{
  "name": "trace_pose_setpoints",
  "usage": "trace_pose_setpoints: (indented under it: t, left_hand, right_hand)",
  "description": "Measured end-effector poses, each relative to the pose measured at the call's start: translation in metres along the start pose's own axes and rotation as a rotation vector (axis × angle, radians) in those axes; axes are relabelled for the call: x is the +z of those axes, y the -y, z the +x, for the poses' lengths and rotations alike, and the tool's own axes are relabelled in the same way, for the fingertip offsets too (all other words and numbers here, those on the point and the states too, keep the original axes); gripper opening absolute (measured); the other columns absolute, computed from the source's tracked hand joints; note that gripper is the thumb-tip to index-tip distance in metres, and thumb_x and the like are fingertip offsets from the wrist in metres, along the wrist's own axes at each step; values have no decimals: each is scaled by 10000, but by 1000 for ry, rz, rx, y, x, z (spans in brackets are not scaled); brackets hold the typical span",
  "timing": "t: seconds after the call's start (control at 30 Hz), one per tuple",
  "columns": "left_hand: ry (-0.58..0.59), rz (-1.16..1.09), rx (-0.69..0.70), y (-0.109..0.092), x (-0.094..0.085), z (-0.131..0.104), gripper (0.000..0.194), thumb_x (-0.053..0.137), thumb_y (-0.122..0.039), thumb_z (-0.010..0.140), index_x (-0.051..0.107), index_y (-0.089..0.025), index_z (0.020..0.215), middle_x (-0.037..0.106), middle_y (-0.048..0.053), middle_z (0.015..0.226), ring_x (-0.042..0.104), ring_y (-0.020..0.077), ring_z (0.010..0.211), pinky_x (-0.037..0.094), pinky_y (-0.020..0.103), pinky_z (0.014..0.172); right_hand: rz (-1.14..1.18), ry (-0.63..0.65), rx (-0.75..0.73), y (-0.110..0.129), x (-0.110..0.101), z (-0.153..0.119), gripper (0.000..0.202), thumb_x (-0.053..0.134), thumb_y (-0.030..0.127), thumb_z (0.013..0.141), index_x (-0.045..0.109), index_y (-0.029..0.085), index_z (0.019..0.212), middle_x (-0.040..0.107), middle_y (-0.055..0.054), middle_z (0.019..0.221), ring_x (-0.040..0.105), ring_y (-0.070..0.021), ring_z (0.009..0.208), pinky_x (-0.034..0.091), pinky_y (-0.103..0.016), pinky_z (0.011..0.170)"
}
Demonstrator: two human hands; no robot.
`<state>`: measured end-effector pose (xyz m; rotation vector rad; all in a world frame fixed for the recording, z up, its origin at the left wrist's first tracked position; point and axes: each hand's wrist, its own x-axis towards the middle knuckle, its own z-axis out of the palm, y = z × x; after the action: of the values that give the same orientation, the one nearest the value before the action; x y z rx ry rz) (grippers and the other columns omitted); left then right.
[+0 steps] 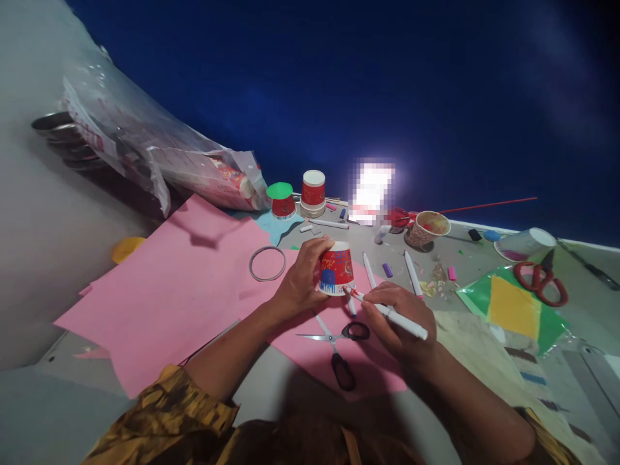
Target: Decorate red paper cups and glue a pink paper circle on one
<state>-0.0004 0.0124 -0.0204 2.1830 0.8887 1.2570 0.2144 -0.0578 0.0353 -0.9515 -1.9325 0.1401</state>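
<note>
- Left hand (303, 274) curls around the upside-down cup (341, 272), over pink paper (378, 374); a gentle grip should avoid dents.
- Right hand (400, 313) pinches a marker (407, 323), tip at the cup's lower rim; short, light strokes should suit its curve.
- Scissors (343, 374) lie just nearside of the cup.

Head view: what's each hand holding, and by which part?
Left hand: red cup, by its left side. Right hand: white marker, by the barrel.
</note>
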Motion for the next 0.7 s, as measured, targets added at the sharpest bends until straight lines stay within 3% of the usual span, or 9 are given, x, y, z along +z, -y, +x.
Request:
trace_pose_setpoints:
  t: [0.5, 0.7]
  left_hand:
    - [-3, -31, -37, -1, 1, -1, 866, 878, -322, 792, 399, -292, 1513, 473, 164, 1496, 487, 353, 1440, 522, 552, 1140]
    - [-18, -118, -138, 0, 1, -1, 891, 916, -284, 739, 424, -280, 1482, 482, 148, 1481, 532, 338, 1404, 503, 548, 1163]
  right_hand:
    - [30, -35, 22, -1, -1, 0, 113, 618, 156, 961, 664, 245, 911, 733, 17, 680, 725, -163, 609, 580, -271, 607]
    - [41, -111, 88, -6, -5, -4, 108, 650, 147, 943, 681, 249, 925, 738, 14, 726, 736, -170, 662, 599, -290, 674]
